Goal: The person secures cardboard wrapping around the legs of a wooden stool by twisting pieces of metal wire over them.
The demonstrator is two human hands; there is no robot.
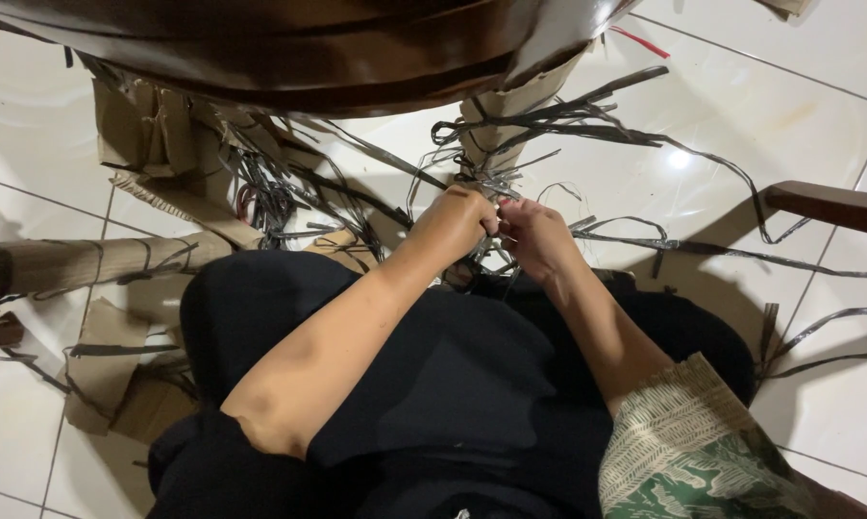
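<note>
My left hand (pixel 456 223) and my right hand (pixel 532 235) meet in front of me, just above my black-clad lap (pixel 433 375). Both pinch a tangle of dark grey plastic strapping strips (pixel 568 120) that fans out from a cardboard-wrapped furniture leg (pixel 510 111). The fingers of both hands are closed on the strips where they bunch near the leg's foot. What the fingertips do inside the tangle is hidden.
A dark wooden furniture edge (pixel 309 48) hangs overhead. Torn brown cardboard (pixel 150 125) lies at the left, with a wrapped leg (pixel 78 264) beside it. More strips (pixel 818 336) trail over the white tiled floor (pixel 799 125). A wooden piece (pixel 832 204) juts in at the right.
</note>
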